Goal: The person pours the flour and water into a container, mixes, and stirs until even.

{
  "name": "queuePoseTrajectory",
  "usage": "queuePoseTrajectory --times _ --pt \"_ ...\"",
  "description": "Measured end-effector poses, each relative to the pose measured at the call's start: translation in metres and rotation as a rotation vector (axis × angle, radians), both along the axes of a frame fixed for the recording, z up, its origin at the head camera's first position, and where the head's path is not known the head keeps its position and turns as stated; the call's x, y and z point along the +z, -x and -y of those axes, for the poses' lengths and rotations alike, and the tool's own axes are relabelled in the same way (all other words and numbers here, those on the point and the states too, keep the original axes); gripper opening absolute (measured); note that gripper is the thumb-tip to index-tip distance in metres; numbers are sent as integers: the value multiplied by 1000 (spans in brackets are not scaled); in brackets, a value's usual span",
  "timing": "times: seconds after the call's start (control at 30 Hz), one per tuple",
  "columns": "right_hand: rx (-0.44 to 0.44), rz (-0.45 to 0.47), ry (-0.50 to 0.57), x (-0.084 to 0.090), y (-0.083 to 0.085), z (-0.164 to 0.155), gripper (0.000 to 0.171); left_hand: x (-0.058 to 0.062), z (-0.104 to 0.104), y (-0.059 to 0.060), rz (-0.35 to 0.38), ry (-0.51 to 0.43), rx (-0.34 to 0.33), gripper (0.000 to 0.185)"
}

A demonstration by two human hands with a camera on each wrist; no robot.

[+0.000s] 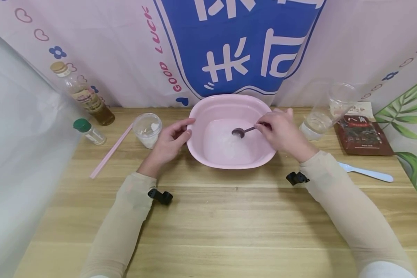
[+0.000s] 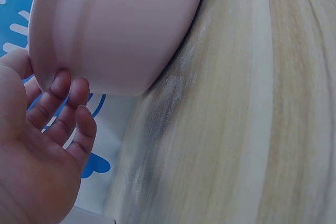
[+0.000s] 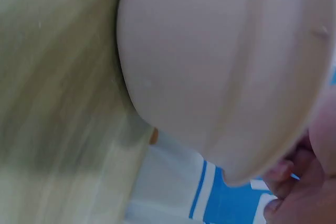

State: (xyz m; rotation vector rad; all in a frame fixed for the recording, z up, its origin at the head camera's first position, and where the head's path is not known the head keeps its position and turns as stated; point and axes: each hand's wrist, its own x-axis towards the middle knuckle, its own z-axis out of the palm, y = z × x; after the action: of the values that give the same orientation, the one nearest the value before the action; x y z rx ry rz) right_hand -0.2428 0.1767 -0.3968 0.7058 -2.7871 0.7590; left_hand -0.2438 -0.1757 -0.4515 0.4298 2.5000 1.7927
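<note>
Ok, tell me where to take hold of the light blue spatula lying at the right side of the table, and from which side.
Grip the light blue spatula by its narrow handle, the end pointing right toward the table edge. It lies flat on the wood, and its other end is hidden under the right forearm, so come down from above on the right. The right hand holds a spoon over the pink basin, so it is busy.

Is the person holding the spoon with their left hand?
No. The right hand pinches the spoon over the pink basin; the left hand rests against the basin's rim.

left hand (image 1: 170,141): forearm extended, fingers relaxed | right hand (image 1: 281,131): fingers pinched
</note>
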Motion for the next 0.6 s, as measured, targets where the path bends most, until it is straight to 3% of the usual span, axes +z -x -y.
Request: queuePoseTrajectory --times 0.1,0.33,0.6 --pt "50 -2 -4 1 -1 -5 10 0 0 0 2 0 -2 41" --pt "160 99 25 5 -6 -2 10 -1 0 1 -7 2 -5 41" --pt "207 67 44 -3 -4 8 10 -3 0 1 15 6 9 41"
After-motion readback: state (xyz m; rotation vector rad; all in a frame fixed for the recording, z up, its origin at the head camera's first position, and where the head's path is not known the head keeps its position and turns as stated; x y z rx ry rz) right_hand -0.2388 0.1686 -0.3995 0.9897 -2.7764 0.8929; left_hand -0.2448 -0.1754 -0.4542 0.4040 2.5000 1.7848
